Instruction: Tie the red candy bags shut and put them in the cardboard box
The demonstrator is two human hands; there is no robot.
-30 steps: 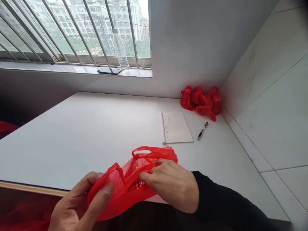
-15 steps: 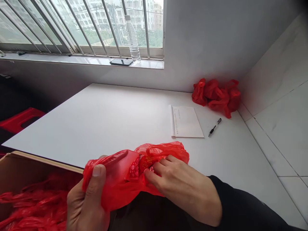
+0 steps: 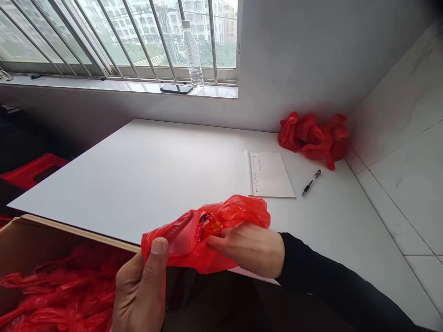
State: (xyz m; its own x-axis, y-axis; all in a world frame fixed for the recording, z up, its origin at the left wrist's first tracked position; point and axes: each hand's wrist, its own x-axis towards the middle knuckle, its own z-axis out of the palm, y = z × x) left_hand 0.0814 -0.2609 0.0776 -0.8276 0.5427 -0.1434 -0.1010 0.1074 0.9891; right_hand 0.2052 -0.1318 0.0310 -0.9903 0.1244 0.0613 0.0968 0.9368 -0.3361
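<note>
My left hand (image 3: 143,286) pinches the rim of a thin red plastic bag (image 3: 187,246) between thumb and fingers, holding its mouth apart over the table's near edge. Inside the bag lie small shiny red wrapped pieces (image 3: 212,227), some with gold print; what they contain cannot be made out. My right hand (image 3: 251,244) reaches into the bag from the right. Its thumb rests by the wrapped pieces, while the other fingers are hidden inside the bag, so whether it grips anything does not show.
At the lower left, a cardboard box (image 3: 69,228) holds many red plastic bags (image 3: 65,290). On the white table (image 3: 166,175) lie a notepad (image 3: 272,175), a pen (image 3: 311,182) and crumpled red bags (image 3: 314,138). A bottle (image 3: 193,57) and a phone (image 3: 176,88) rest on the windowsill.
My right hand has gone deeper into the bag, so its fingers no longer show. My left hand and the bag's rim have moved a little right, and the wrapped pieces show differently.
</note>
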